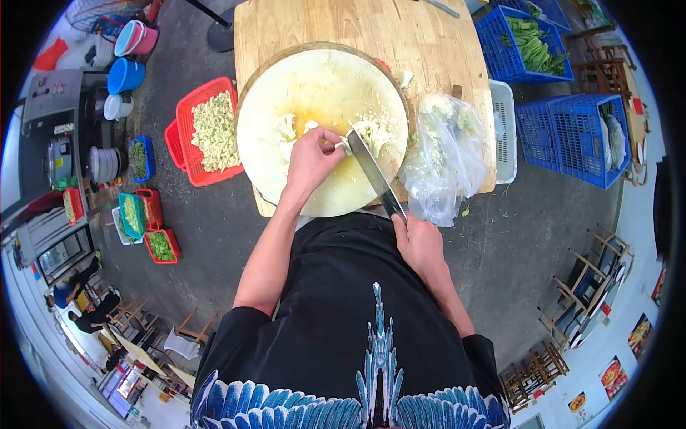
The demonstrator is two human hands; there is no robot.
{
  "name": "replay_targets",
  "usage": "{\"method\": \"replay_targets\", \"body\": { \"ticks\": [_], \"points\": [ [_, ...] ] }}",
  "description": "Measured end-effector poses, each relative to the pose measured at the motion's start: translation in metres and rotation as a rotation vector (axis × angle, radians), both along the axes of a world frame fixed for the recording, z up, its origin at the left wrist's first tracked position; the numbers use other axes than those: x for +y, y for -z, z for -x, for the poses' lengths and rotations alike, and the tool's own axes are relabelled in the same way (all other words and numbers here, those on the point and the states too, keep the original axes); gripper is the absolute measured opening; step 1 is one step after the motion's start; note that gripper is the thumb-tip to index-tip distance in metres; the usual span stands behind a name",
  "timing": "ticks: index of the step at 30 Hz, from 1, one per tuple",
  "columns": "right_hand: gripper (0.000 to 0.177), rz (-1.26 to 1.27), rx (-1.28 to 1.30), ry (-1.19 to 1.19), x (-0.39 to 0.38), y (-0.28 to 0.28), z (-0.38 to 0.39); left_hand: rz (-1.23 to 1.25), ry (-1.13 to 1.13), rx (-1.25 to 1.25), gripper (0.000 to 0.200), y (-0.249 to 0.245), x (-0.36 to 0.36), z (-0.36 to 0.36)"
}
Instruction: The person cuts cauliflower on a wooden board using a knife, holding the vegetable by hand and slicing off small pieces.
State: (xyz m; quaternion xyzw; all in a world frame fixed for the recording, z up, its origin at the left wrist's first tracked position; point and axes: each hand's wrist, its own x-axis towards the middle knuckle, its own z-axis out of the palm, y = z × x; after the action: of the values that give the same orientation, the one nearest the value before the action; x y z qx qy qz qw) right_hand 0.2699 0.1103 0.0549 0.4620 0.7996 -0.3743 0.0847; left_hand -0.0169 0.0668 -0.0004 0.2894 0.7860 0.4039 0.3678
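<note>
Over a round cutting board (pixel 314 86), my left hand (pixel 314 159) pinches a small white cauliflower piece (pixel 344 145) between thumb and fingers. The knife (pixel 375 171) has its handle wrapped by my right hand (pixel 419 244), at the board's near right edge. Its blade points up and left, and the tip end lies beside the pinched piece. Cut cauliflower florets (pixel 373 134) and crumbs lie right of the blade. More florets (pixel 286 127) are on the board near my left fingers.
The board rests on a wooden table (pixel 443 57). A clear plastic bag (pixel 441 154) with cauliflower lies to its right. Left of the table is a red basket (pixel 187 121) of chopped pieces. Blue crates (pixel 564 136) and a white basket (pixel 504 129) stand at the right.
</note>
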Motion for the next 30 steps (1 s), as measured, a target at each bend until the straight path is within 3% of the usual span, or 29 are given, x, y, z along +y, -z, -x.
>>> {"method": "replay_targets", "body": {
  "ticks": [8, 11, 15, 18, 21, 24, 27, 30],
  "points": [
    [0.03, -0.072, 0.093, 0.052, 0.007, -0.01, -0.015, -0.279, -0.128, -0.113, 0.024, -0.003, 0.014, 0.003],
    [0.028, -0.08, 0.11, 0.038, 0.01, -0.012, -0.017, -0.368, -0.291, -0.213, 0.026, -0.011, 0.007, 0.014],
    [0.025, -0.092, 0.114, -0.049, 0.012, -0.014, -0.018, -0.459, -0.511, -0.083, 0.025, -0.031, -0.037, 0.035],
    [0.024, -0.117, 0.118, -0.096, 0.013, -0.005, -0.014, -0.033, -0.478, 0.079, 0.032, -0.042, -0.074, 0.034],
    [0.025, -0.121, 0.119, -0.122, 0.018, 0.002, -0.003, 0.093, -0.18, 0.407, 0.044, -0.039, -0.091, 0.006],
    [0.027, -0.113, 0.115, -0.104, 0.022, 0.003, 0.005, 0.179, -0.144, 0.434, 0.053, -0.031, -0.093, -0.016],
    [0.027, -0.117, 0.109, -0.06, 0.023, 0.002, 0.011, 0.049, -0.212, 0.383, 0.056, -0.018, -0.096, -0.02],
    [0.026, -0.104, 0.112, -0.016, 0.017, 0.005, 0.009, 0.072, -0.198, 0.305, 0.057, -0.016, -0.1, -0.017]
  ]
}}
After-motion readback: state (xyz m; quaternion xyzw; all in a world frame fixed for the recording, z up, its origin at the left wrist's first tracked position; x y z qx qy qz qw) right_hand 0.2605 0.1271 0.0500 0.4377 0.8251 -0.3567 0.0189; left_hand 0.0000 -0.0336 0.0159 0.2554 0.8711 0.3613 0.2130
